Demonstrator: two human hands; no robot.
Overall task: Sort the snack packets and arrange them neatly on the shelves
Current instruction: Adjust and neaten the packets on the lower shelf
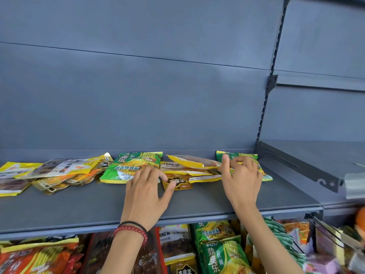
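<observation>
On the grey shelf [79, 210], the left hand [146, 186] is spread flat over a green noodle packet [126, 167], thumb against a small brown sachet [179, 184]. A second green packet [248, 156] is largely hidden under the right hand [242, 175], whose curled fingers are blurred; an actual grip cannot be made out.

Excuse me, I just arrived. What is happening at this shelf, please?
A person is sorting snack packets on a grey shelf. The left grip lies spread on the middle green packet, its thumb touching a small brown packet. The right grip seems to pinch the far-right green packet. A loose yellow pile lies on the left, and flat yellow packets lie between the hands.
</observation>
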